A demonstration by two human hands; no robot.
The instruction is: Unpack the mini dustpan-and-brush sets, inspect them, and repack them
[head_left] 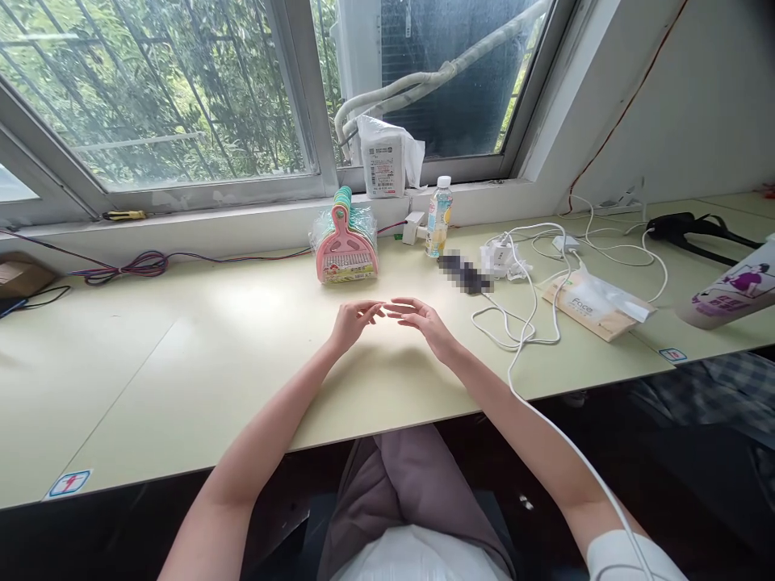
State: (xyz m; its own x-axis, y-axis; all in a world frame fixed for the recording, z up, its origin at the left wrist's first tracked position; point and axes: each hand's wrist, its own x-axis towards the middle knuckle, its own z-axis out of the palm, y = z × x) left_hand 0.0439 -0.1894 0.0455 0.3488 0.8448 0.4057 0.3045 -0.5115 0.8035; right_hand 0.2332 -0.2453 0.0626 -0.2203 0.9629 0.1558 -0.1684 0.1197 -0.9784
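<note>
Pink dustpans (pixel 346 246) in plastic sit on the counter (pixel 230 339) beyond the left hand (pixel 357 320) and right hand (pixel 419 316), both empty, fingers loosely curved.

"Face" on tissue pack (pixel 596 303).
Pack right of right hand (pixel 425 321); print on white package (pixel 386 167), beyond that hand, too small to read.

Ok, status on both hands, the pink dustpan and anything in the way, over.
Left hand, right hand empty, fingertips close together over desk. Pink dustpan just beyond, in clear wrap. White cable looped off to the right.
</note>
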